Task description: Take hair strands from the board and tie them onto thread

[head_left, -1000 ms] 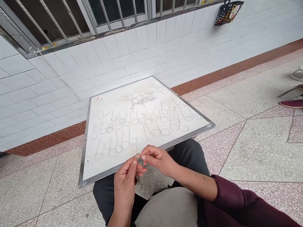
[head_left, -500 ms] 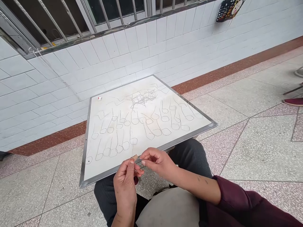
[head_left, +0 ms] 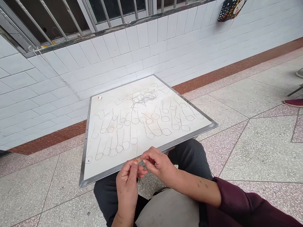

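My left hand (head_left: 129, 178) pinches a thin wire (head_left: 137, 148) that stands up above the fingertips, at the near edge of a white board (head_left: 111, 105). My right hand (head_left: 159, 164) is closed beside it, its fingertips together at a small tan piece (head_left: 139, 160) between the two hands. Whether the right fingers grip that piece or the wire is too small to tell. On the board lie several wires bent into loops with long tails (head_left: 133, 141), in rows. Behind them is a tangled heap of straighter wires (head_left: 144, 97).
A small white and red object (head_left: 99, 98) sits at the board's far left corner. The metal-edged board rests over my knees, against a tiled wall (head_left: 132, 53). A dotted bag (head_left: 230, 10) hangs at the upper right. A dark red shoe (head_left: 293, 102) shows at the right edge.
My left hand has shifted slightly right, along with the upright wire. The fingertips of both hands are closer together, and the tan piece now shows less.
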Demonstrator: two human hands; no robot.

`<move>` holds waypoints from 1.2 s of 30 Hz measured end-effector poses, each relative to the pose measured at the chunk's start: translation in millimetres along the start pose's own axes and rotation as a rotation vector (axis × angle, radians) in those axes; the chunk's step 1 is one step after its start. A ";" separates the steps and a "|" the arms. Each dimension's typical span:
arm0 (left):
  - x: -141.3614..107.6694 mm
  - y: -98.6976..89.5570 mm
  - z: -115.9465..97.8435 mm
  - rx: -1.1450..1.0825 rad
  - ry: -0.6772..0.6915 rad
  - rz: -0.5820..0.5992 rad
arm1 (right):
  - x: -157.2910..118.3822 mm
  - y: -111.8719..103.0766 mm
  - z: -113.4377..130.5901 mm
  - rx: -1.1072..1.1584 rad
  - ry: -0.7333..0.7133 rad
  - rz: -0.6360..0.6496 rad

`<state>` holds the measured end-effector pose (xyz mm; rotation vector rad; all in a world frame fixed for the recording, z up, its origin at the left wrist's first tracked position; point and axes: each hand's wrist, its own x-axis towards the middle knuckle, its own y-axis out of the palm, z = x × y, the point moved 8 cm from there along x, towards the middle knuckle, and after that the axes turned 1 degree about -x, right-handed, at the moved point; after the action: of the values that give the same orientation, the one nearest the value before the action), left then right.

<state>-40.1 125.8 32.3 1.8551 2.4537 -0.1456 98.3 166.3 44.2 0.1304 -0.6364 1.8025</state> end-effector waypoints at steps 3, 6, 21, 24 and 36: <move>-2.0 1.2 -2.8 0.054 0.003 0.025 | 0.6 -0.7 -0.3 0.011 -0.009 0.030; -3.2 4.5 -3.5 0.049 -0.017 0.050 | 1.0 -3.6 -3.5 0.033 0.033 0.007; -6.5 16.9 7.5 -0.322 -0.167 0.167 | 4.5 -10.8 0.5 0.172 0.058 -0.039; -7.1 16.4 8.0 -0.315 -0.146 0.137 | 5.8 -9.0 -1.0 0.207 0.113 0.001; -10.8 12.6 7.0 -0.173 -0.083 0.083 | 5.1 6.1 -12.2 0.629 0.371 0.096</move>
<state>-25.0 118.1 26.0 1.8353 2.2525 -0.0053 93.8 175.4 33.7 0.1828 0.2024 1.9998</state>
